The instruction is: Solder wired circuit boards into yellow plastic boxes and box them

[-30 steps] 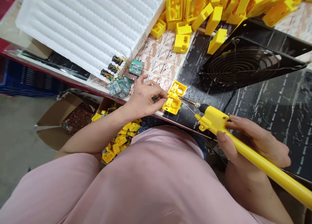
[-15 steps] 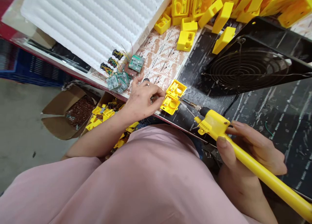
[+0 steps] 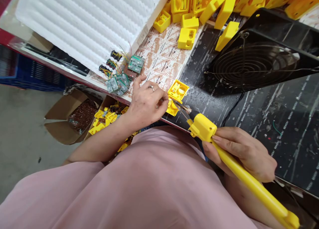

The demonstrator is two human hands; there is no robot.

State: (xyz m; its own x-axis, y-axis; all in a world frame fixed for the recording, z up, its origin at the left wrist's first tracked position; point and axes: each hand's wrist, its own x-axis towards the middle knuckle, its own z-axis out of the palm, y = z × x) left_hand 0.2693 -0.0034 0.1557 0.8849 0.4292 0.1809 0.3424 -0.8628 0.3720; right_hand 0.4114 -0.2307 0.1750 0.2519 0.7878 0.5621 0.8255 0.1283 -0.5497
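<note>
At the bench's front edge, a small open yellow plastic case (image 3: 178, 89) lies with its two halves side by side, each with a round perforated patch. My left hand (image 3: 147, 101) is at its left side, thumb and forefinger pinched together; what they hold is hidden. My right hand (image 3: 245, 152) grips a yellow-handled soldering iron (image 3: 203, 127) with a thin side tube. The iron's metal tip reaches over the nearer half, close to my left fingertips. Left of my left hand are green circuit boards (image 3: 136, 63) with thin coloured wires.
A white ridged foam sheet (image 3: 87, 26) covers the back left. Several yellow cases (image 3: 186, 38) stand behind, beside a black fan (image 3: 249, 63) at the right. Below the edge are an open cardboard box (image 3: 58, 129) and a heap of yellow parts (image 3: 104, 119).
My right hand has brought the soldering iron left, so its tip now lies over the nearer half of the case. My left hand stays pinched beside it. The view has shifted slightly.
</note>
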